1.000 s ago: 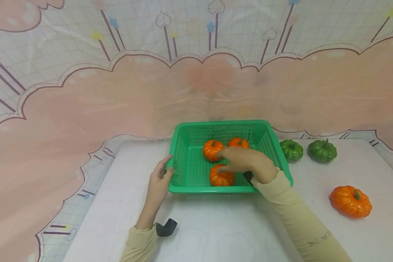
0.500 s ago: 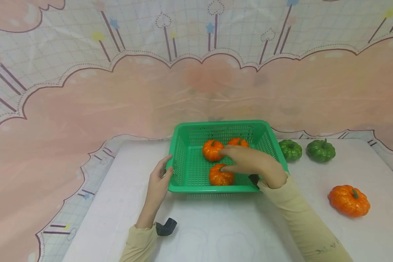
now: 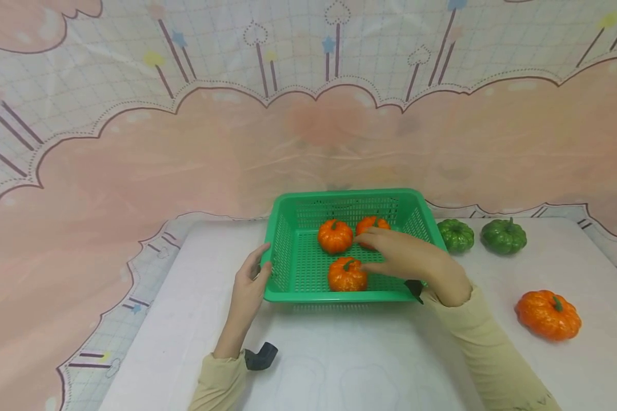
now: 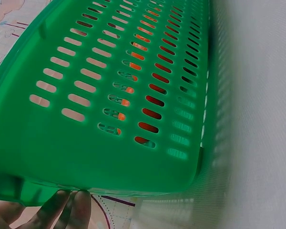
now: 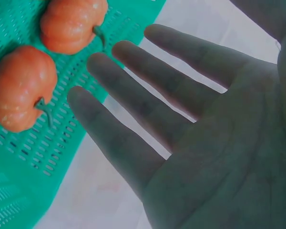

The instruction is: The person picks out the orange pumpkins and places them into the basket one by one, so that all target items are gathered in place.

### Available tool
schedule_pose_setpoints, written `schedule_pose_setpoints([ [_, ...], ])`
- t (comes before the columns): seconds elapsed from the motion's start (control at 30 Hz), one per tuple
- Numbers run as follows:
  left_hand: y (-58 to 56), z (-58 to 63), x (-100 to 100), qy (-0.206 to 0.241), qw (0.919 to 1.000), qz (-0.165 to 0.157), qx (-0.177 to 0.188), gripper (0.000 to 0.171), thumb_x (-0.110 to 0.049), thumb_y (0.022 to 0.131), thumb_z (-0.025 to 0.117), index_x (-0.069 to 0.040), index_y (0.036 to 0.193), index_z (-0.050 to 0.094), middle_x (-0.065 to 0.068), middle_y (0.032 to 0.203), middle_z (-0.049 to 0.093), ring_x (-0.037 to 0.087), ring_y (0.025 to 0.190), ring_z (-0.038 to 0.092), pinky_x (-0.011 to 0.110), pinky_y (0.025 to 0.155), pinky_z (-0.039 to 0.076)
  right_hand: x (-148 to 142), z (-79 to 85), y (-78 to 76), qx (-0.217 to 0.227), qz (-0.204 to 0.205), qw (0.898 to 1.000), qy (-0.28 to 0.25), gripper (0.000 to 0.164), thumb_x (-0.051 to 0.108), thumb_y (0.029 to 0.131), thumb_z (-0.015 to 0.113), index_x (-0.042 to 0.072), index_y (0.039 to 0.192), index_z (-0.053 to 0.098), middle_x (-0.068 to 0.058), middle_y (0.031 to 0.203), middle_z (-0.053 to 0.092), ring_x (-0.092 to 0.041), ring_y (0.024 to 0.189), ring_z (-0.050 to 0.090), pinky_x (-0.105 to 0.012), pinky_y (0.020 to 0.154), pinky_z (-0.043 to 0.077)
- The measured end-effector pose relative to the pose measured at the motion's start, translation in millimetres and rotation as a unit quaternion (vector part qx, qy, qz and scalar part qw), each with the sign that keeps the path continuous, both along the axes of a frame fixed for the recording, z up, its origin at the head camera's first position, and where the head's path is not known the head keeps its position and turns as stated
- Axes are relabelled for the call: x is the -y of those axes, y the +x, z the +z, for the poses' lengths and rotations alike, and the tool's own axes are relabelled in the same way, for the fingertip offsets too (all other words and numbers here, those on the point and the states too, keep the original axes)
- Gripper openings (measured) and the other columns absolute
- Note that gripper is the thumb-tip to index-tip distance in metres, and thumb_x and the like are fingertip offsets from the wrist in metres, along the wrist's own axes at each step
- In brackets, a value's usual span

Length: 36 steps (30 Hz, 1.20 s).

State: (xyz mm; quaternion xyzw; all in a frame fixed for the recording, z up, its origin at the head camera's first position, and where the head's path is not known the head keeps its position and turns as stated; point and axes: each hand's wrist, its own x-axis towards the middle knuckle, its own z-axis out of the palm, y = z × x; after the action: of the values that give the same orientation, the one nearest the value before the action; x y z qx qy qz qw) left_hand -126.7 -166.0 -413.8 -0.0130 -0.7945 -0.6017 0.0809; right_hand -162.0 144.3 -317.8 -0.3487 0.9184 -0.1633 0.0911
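A green plastic basket (image 3: 339, 297) with slotted walls stands on the white table. Two orange pumpkins lie toward its back, the left one (image 3: 335, 236) in full view and the right one (image 3: 370, 225) partly behind my right hand. A third orange pumpkin (image 3: 347, 276) sits near the front wall. My right hand (image 3: 406, 257) hovers over the basket's right side, holding nothing; in the right wrist view its fingers (image 5: 128, 95) are spread and straight. At the left end, my left hand (image 3: 251, 277) rests its fingertips (image 4: 81, 205) against the outside of the basket, just under the rim.
Two green pumpkins, one (image 3: 456, 235) right beside the basket and another (image 3: 504, 236) farther right, are on the table. An orange pumpkin (image 3: 548, 315) lies at the right front. A patterned cloth (image 3: 185, 154) hangs behind the table.
My right hand has drawn back to the right, away from the front and left pumpkins, uncovering more of them. My left hand and the basket stay in place.
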Motion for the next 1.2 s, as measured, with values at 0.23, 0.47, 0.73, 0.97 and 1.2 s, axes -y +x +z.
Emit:
schedule_pose_setpoints([
  [0.23, 0.6, 0.9, 0.1, -0.001, 1.0000, -0.001, 0.000, 0.043, -0.018, 0.105, 0.049, -0.010, 0.147, 0.046, 0.015, 0.156, 0.039, 0.039, 0.143, 0.037, 0.055, 0.114, 0.036, -10.4, -0.7, 4.3, -0.009, -0.014, 1.000, -0.010, 0.051, 0.026, 0.092, 0.072, -0.001, 0.133, 0.058, -0.014, 0.134, 0.060, -0.033, 0.127, 0.054, -0.049, 0.107, 0.046],
  [0.47, 1.2, 2.1, 0.3, -0.004, 1.0000, 0.003, 0.003, 0.042, -0.018, 0.105, 0.049, -0.011, 0.147, 0.046, 0.014, 0.156, 0.039, 0.039, 0.143, 0.038, 0.055, 0.114, 0.037, -21.6, 0.4, 11.5, -0.014, -0.029, 0.999, -0.008, 0.050, 0.029, 0.094, 0.070, 0.001, 0.134, 0.057, -0.015, 0.136, 0.058, -0.035, 0.129, 0.053, -0.052, 0.107, 0.046],
  [0.73, 0.2, 0.4, 0.1, 0.000, 1.0000, 0.000, 0.003, 0.043, -0.016, 0.105, 0.049, -0.011, 0.147, 0.046, 0.014, 0.156, 0.039, 0.037, 0.143, 0.038, 0.053, 0.114, 0.037, -34.9, 0.5, 19.9, -0.023, -0.042, 0.999, -0.004, 0.053, 0.029, 0.094, 0.070, 0.001, 0.137, 0.055, -0.020, 0.139, 0.054, -0.040, 0.130, 0.050, -0.056, 0.105, 0.046],
  [0.97, 0.9, 0.4, 0.0, -0.003, 1.0000, 0.001, 0.004, 0.043, -0.017, 0.105, 0.049, -0.012, 0.147, 0.046, 0.014, 0.156, 0.039, 0.037, 0.143, 0.038, 0.055, 0.115, 0.036, -45.5, -3.4, 21.5, -0.029, -0.055, 0.998, 0.000, 0.055, 0.029, 0.091, 0.072, 0.003, 0.137, 0.055, -0.015, 0.137, 0.057, -0.035, 0.127, 0.053, -0.054, 0.104, 0.048],
  [1.2, -0.1, 0.0, -0.5, -0.002, 1.0000, 0.001, -0.002, 0.042, -0.016, 0.104, 0.049, -0.010, 0.146, 0.046, 0.014, 0.155, 0.040, 0.038, 0.142, 0.039, 0.055, 0.115, 0.036, -56.0, -5.2, 26.0, -0.035, -0.062, 0.997, -0.002, 0.057, 0.032, 0.091, 0.072, 0.003, 0.138, 0.055, -0.016, 0.137, 0.056, -0.037, 0.125, 0.055, -0.055, 0.100, 0.050],
])
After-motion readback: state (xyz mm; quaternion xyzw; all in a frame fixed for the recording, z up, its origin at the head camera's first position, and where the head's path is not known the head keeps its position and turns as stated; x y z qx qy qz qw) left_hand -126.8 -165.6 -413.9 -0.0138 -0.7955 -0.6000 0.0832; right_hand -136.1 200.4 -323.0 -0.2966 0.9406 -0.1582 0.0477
